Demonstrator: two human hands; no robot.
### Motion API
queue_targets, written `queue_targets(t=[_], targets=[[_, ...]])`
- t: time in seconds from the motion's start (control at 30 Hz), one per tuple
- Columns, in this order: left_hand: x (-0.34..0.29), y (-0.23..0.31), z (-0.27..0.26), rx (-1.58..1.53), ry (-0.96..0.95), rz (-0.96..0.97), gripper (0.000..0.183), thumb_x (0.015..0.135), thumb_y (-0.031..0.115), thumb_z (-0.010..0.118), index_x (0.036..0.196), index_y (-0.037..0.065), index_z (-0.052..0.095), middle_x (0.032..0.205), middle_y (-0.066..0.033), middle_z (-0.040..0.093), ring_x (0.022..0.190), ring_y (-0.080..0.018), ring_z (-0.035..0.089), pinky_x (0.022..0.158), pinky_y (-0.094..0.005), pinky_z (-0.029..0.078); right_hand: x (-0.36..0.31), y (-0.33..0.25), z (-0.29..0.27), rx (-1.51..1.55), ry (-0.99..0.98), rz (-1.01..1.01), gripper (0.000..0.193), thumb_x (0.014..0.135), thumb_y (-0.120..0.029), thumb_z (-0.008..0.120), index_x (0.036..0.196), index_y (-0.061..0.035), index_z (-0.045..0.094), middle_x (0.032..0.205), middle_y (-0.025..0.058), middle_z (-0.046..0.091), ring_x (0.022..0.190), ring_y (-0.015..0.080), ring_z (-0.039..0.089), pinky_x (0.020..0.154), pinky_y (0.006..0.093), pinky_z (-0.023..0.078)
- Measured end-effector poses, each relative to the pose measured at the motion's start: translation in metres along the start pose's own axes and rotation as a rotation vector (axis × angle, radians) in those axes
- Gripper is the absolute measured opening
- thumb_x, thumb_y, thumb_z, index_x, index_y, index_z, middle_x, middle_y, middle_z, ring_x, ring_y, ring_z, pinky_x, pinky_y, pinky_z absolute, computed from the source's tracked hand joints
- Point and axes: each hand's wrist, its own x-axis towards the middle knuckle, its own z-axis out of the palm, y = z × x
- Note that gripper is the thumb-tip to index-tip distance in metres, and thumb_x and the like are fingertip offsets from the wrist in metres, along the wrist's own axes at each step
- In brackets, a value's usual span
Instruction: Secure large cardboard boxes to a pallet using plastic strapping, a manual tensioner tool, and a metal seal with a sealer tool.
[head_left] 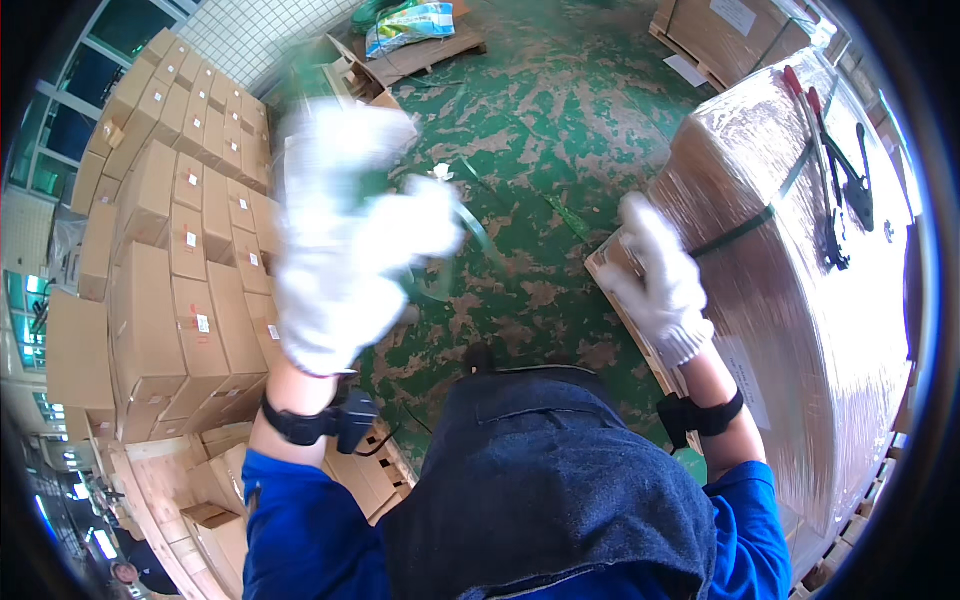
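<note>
My left hand (345, 245), in a white knit glove, is raised on the left side in front of stacked cartons. Motion smears its fingers, so its grip is unclear. Thin green strips (475, 230) show beside it, also blurred; whether the hand holds them cannot be seen. My right hand (657, 280), gloved too, is open with thumb and fingers apart and nothing in it. It hovers near the side of a film-wrapped pallet load (750, 190), with a green strap (738, 236) running across that load.
A red-handled tool (810, 120) and a black tool (858, 185) lie on the wrapped load. Brown cartons (195, 235) are stacked at left. Another boxed load (735, 40) stands far right. A colourful bag (410, 28) rests on a wooden pallet. The worn green floor (540, 320) lies between.
</note>
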Motion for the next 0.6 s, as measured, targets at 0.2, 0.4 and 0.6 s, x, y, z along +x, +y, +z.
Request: queue_targets(t=[0.2, 0.4, 0.6], targets=[[-0.029, -0.024, 0.112, -0.046, -1.050, 0.143, 0.046, 0.095, 0.014, 0.063, 0.138, 0.002, 0.057, 0.138, -0.0188, 0.061, 0.116, -0.0356, 0.067, 0.100, -0.0390, 0.054, -0.013, -0.065, -0.064, -0.682, 0.249, -0.382, 0.046, 0.072, -0.019, 0.085, 0.114, -0.0064, 0.072, 0.139, 0.0204, 0.060, 0.130, 0.0452, 0.056, 0.109, 0.0507, 0.046], [-0.040, -0.053, 0.090, -0.237, -1.345, -0.444, 0.065, 0.102, 0.032, 0.059, 0.157, 0.010, 0.034, 0.127, -0.0206, 0.067, 0.102, -0.0361, 0.071, 0.089, -0.0418, 0.057, -0.134, -0.045, -0.079, -0.156, 0.282, 0.520, 0.015, 0.099, -0.010, 0.065, 0.111, -0.0025, 0.070, 0.099, 0.0091, 0.073, 0.085, 0.0138, 0.068, 0.075, 0.0290, 0.054], [-0.006, -0.114, 0.010, 0.758, -1.430, -0.108, 0.046, 0.090, 0.044, 0.062, 0.131, 0.023, 0.061, 0.103, -0.0147, 0.074, 0.091, -0.0370, 0.073, 0.078, -0.0483, 0.058, -0.256, -0.026, -0.117, -0.189, 0.621, 0.867, 0.024, 0.104, -0.012, 0.053, 0.124, -0.0068, 0.065, 0.081, -0.0023, 0.061, 0.052, 0.0034, 0.043, 0.046, 0.0235, 0.037]])
